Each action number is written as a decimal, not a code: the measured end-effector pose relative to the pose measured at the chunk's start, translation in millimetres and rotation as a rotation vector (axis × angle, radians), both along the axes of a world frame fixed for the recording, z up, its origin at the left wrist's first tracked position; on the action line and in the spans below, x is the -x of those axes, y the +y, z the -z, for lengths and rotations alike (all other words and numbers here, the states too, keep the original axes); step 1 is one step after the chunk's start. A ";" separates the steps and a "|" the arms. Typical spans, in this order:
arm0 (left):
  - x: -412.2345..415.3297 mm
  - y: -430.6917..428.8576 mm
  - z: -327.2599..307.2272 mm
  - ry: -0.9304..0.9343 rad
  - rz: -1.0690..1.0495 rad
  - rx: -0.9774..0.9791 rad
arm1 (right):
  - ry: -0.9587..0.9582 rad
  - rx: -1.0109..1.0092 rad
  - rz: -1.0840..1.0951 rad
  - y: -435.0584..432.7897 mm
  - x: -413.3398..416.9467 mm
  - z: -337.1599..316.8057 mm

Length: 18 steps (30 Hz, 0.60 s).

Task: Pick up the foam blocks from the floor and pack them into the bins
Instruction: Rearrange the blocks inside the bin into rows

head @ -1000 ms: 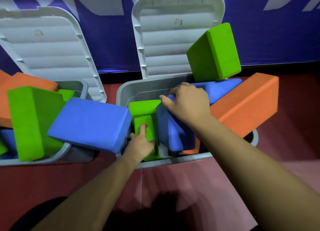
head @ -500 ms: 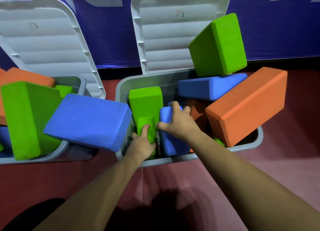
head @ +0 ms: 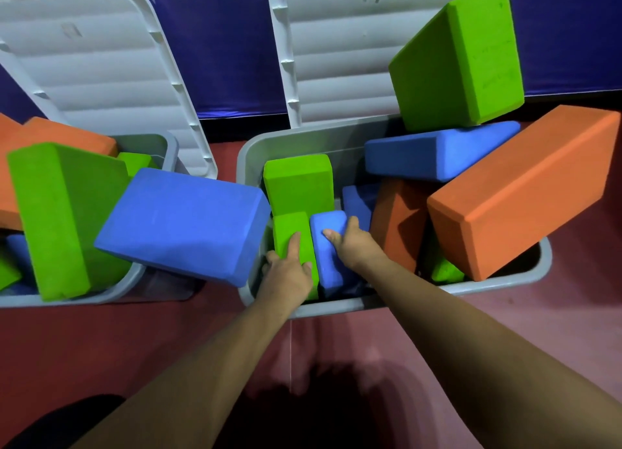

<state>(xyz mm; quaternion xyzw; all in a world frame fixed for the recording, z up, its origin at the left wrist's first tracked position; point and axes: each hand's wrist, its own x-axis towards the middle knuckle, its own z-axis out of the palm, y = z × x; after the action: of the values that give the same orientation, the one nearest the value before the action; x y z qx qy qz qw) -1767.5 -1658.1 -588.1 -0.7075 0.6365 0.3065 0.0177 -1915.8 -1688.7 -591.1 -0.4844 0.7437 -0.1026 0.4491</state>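
Bins stand side by side on the red floor (head: 101, 347), lids propped open behind them. The left bin (head: 101, 299) is heaped above its rim with an orange block (head: 50, 145), a tall green block (head: 57, 219) and a big blue block (head: 188, 223) that lies tilted across the gap and reaches the right bin (head: 303, 142).

Both hands are inside that right bin, at its near-left corner. The left hand (head: 286, 277) holds the small green block (head: 291, 229), fingers wrapped round its left side and the index finger laid up its face. Just beside it, touching, stands the slim blue block (head: 328, 246) – the right hand (head: 356, 246) grips its top end, thumb on the face and fingers over the far edge.

Further right an upright orange block (head: 397, 219), a flat blue block (head: 437, 152), a large green block (head: 461, 58) perched on top and a long orange block (head: 525, 189) overhanging the rim are stacked loosely.

The step looks like seating these two blocks upright, side by side, to save room. Next, likely, is pressing them fully down, then re-laying the loose pile on the right – carefully, since the perched green block could topple.
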 end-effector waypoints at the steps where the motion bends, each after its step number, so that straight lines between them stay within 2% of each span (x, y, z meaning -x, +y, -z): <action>1: -1.4 -1.6 -0.4 -0.006 -0.002 0.007 | 0.007 0.005 0.001 -2.8 -3.6 0.8; 7: -4.6 3.8 -5.2 -0.082 0.022 0.032 | -0.061 0.030 0.011 -0.9 12.1 9.5; 12: -3.7 1.7 -4.1 -0.102 0.020 -0.031 | -0.108 0.092 0.042 3.1 9.9 16.7; 16: 3.1 4.3 -12.8 -0.157 0.080 0.059 | -0.152 0.146 0.133 2.9 17.4 16.0; 18: 0.6 1.8 -11.2 -0.182 0.086 0.045 | -0.141 0.148 0.100 2.2 15.5 14.2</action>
<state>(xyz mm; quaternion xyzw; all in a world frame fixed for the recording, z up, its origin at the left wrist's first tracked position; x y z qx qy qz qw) -1768.2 -1656.3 -576.9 -0.7046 0.6689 0.2256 0.0728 -1931.3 -1686.5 -605.3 -0.4703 0.7239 -0.2131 0.4575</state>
